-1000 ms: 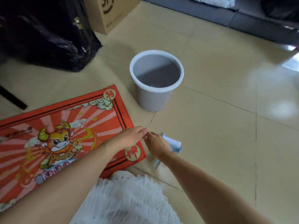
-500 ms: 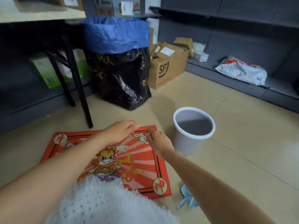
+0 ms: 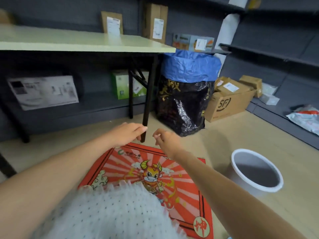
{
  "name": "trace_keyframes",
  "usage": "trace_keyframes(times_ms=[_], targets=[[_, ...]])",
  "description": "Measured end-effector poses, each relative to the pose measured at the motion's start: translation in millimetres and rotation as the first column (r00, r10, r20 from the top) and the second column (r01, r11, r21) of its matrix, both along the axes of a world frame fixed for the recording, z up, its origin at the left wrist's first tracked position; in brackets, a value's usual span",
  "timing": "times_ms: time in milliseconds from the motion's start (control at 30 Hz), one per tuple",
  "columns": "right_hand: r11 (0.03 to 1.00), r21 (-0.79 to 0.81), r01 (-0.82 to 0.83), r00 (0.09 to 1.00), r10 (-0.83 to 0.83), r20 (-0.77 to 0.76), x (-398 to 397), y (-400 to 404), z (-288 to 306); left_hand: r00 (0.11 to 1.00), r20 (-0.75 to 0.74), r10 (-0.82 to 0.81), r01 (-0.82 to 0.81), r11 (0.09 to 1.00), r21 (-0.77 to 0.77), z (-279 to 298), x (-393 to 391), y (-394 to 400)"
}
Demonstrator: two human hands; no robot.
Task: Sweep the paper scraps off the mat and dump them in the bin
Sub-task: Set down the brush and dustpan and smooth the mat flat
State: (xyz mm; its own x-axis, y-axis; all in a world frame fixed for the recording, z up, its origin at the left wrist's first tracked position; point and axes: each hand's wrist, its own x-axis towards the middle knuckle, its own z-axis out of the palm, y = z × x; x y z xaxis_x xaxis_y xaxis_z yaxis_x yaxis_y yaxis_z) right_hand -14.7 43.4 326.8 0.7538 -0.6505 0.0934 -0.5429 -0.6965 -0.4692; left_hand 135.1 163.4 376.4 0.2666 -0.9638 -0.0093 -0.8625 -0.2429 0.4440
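Note:
The red mat with a cartoon ox lies on the floor in front of me, its near part hidden by my white dotted garment. No paper scraps show on the visible part of the mat. A white round bin stands on the floor to the mat's right, and its inside looks dark and bare. My left hand and my right hand hover close together above the mat's far edge. The fingers of both are loosely bent and hold nothing that I can see.
A table with a pale top and black legs stands just beyond the mat. A black bag with a blue liner and a cardboard box sit behind the bin. Dark shelves line the walls.
The view has tilted up from the floor to the room. Both hands have risen from near the brush at the mat's corner to above its far edge. The brush has dropped out of view.

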Motion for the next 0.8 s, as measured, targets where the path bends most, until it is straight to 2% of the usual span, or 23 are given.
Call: trace_keyframes(times_ms=[200, 300, 600, 800], targets=[[0.994, 0.024, -0.106, 0.994, 0.107, -0.040, 58.6, 17.3, -21.1, 0.997, 0.010, 0.080, -0.080, 0.997, 0.022, -25.8, 51.9, 25.6], [0.991, 0.046, -0.125, 0.988, 0.129, -0.083, 84.8, 16.5, -39.1, 0.992, -0.022, 0.124, -0.123, 0.990, 0.071, -54.8, 83.1, 29.0], [0.986, 0.014, -0.168, 0.958, 0.167, -0.233, 143.8, -4.0, -100.5, 0.989, 0.025, 0.146, -0.148, 0.977, 0.151, -138.9, 143.7, 13.2], [0.984, 0.019, -0.179, 0.929, 0.175, -0.327, 167.8, -34.1, -157.1, 0.978, -0.046, 0.204, -0.189, 0.958, 0.215, -200.9, 167.5, 5.9]])
